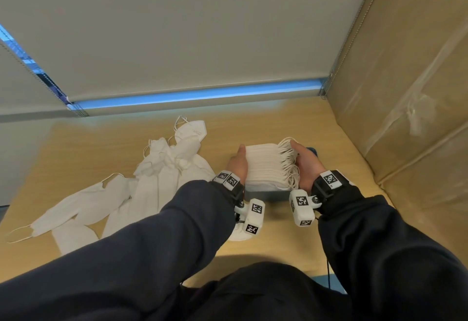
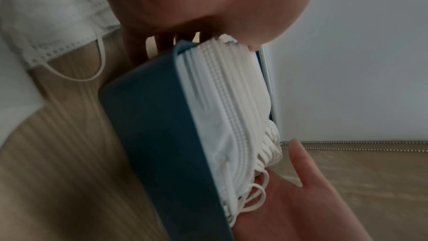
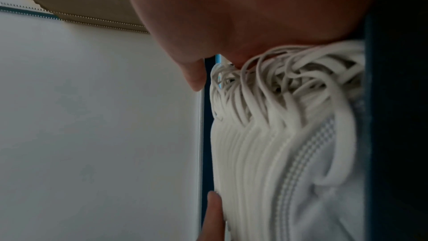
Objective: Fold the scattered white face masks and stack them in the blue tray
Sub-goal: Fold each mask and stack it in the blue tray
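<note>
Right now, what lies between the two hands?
The stack of folded masks, standing in the blue tray; left hand and right hand press its sides. The head view shows it.

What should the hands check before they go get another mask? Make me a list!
1. Stack of folded masks sits in the blue tray: ok.
2. Left hand and right hand press the stack's two sides: ok.
3. Ear loops tucked in neatly: not ok, they spill out on the right.
4. Loose masks left on the table: not ok, several remain.
5. Room left in the tray: cannot tell.
</note>
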### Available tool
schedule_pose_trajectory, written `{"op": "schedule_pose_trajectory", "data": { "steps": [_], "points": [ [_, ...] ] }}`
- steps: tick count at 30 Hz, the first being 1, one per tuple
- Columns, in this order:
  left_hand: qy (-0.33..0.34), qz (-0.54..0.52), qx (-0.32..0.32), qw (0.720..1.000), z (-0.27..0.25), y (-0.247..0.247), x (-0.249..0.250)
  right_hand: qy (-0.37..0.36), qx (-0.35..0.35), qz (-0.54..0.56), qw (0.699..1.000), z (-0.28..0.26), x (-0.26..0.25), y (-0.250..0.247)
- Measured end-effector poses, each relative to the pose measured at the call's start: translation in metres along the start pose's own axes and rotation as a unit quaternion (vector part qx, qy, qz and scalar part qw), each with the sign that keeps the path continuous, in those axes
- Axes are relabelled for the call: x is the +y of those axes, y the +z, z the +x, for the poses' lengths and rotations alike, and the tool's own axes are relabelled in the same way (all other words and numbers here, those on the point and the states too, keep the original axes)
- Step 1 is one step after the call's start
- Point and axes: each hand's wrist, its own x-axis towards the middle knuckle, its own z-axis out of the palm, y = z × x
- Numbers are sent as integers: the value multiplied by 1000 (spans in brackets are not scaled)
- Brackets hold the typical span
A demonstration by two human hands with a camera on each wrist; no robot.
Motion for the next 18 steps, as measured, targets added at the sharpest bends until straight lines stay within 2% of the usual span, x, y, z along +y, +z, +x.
{"op": "schedule_pose_trajectory", "data": {
  "steps": [3, 7, 11, 13, 15, 16, 18],
  "points": [
    [-12, -27, -16, 999, 3, 1, 1, -5, 6, -3, 1000, 0, -1, 4],
    [-4, 60, -29, 998, 10, -4, 7, -19, 54, -56, 997, 0, 2, 10],
    [21, -34, -38, 998, 16, -33, 11, -72, 152, -59, 984, -16, -9, 17],
    [62, -70, -25, 995, 17, -64, 15, -134, 221, -87, 962, -37, -16, 28],
    [137, -53, 18, 989, 22, -113, 17, -227, 256, -128, 931, -53, -11, 53],
    [182, -15, 44, 982, 25, -140, 17, -273, 247, -140, 919, -56, -5, 69],
    [249, 127, 76, 957, 33, -195, 16, -322, 171, -148, 919, -55, 16, 107]
  ]
}}
